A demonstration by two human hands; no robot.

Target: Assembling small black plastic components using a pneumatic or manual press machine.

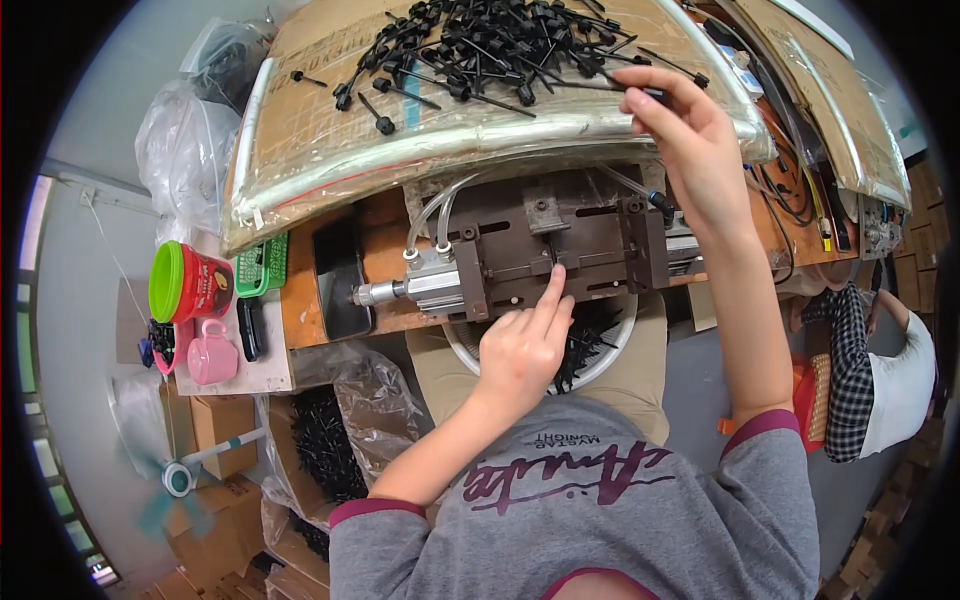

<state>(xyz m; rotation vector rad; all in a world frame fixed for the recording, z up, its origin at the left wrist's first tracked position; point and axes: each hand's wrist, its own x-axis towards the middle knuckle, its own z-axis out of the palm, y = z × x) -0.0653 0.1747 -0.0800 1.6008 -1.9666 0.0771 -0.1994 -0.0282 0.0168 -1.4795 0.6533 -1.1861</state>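
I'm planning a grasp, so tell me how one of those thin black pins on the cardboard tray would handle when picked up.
Probably light: the right hand lifts one black pin with just its fingers. Likely fairly stiff, since the held shaft looks straight. The pile of pins lies crisscrossed, so neighbours may snag or drag along.

black pin (640,91) | thin, horizontal | over cardboard tray's right edge

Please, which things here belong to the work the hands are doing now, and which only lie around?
In use: left hand at the metal press; right hand holding a black pin; pile of black pins; bowl.

Lying about: red tub, pink cup, green basket, small fan.
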